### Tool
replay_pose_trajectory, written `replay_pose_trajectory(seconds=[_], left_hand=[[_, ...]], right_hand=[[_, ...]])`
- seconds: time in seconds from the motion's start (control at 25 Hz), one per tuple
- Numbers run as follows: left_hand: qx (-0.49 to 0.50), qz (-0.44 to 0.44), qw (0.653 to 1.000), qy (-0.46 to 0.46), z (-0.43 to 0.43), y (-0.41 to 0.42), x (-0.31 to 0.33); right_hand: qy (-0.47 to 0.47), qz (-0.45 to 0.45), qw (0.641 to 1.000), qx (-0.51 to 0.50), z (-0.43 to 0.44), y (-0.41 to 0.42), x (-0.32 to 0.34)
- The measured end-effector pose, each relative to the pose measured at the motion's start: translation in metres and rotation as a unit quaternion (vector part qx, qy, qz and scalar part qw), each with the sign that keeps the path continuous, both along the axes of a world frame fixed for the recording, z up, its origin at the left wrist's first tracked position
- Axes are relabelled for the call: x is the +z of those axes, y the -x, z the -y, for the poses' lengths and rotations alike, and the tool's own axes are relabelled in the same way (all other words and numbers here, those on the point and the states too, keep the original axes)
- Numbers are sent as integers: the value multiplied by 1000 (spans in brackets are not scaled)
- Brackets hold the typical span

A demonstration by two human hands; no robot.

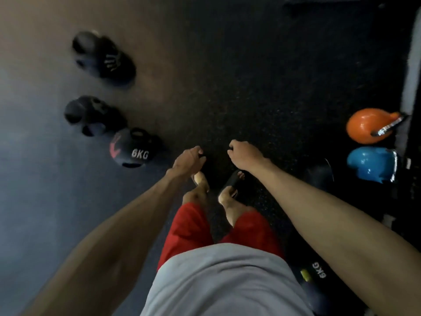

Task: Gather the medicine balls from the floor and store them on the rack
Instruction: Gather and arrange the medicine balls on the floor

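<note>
Flooring [227, 76]: dark rubber.
Medicine balls: 6KG ball [132, 148], middle ball [93, 115], far ball [103, 57], all lying on flooring.
Left hand [188, 159]: loosely curled, nothing held.
Right hand [243, 153]: likewise empty.
Progress: judged barely begun; rack unseen.

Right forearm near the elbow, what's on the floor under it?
A dark medicine ball marked 6KG with a yellow patch shows below the bare right forearm; the arm and grey shirt cover most of it.

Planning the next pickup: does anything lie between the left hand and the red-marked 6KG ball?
Nothing visible does. Only bare dark floor shows between the left hand and the 6KG ball.
</note>
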State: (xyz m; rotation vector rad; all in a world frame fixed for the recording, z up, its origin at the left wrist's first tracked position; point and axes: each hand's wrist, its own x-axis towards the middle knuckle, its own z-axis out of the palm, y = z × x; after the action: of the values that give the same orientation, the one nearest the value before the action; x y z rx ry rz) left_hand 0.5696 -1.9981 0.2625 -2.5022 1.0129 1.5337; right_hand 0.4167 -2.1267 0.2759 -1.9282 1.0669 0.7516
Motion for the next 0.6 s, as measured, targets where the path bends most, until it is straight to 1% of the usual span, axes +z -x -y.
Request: replay_pose_trajectory(seconds=[0.08, 0.16, 0.32, 0.44, 0.6], left_hand=[[35, 15, 999, -9, -42, -15, -3], [82, 32, 996, 4, -91, -34, -7], [177, 31, 984, 6, -191, -70, -16], [212, 19, 977, 6, -244, -90, -19], [283, 18, 959, 24, -332, -136, -27]], right_hand=[[3, -6, 998, 55, -27, -27, -2], [10, -12, 992, 123, -62, -63, -2], [34, -26, 969, 242, -140, -135, 7], [46, -27, 959, 277, -183, -175, 11], [47, -39, 942, 330, -267, -238, 10]])
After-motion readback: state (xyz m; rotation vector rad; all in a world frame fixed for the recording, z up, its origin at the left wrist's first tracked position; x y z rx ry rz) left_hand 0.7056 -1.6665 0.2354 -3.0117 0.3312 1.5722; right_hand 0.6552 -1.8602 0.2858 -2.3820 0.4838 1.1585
